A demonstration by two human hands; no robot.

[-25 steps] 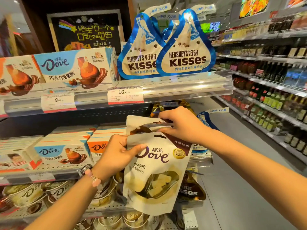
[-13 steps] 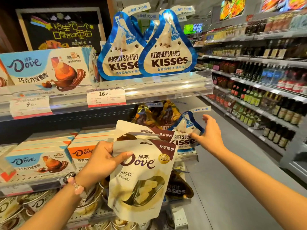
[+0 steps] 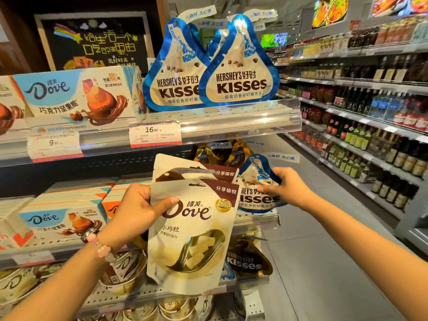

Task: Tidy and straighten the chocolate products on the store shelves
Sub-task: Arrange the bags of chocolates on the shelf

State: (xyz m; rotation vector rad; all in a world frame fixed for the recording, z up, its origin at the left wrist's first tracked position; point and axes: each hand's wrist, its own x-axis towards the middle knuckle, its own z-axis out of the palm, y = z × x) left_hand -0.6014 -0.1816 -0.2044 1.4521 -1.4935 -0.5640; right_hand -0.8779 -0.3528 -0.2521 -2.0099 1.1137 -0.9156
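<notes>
Left hand (image 3: 136,208) grips two white Dove pouches (image 3: 192,232) (stacked, thumb on front); right hand (image 3: 286,187) grips blue Kisses bag (image 3: 257,195) on mid shelf (image 3: 254,220).

Top shelf (image 3: 231,117) carries a Dove carton (image 3: 76,98) at left and two blue Kisses bags (image 3: 238,72) upright at right, price tags (image 3: 155,133) clipped along its clear front lip. Middle shelf (image 3: 252,220) below holds stacked Dove boxes (image 3: 58,218) at left. On the bottom shelf (image 3: 139,295) sit Dove tubs (image 3: 16,283), and what looks like a brown Kisses bag (image 3: 247,260) at right.
</notes>
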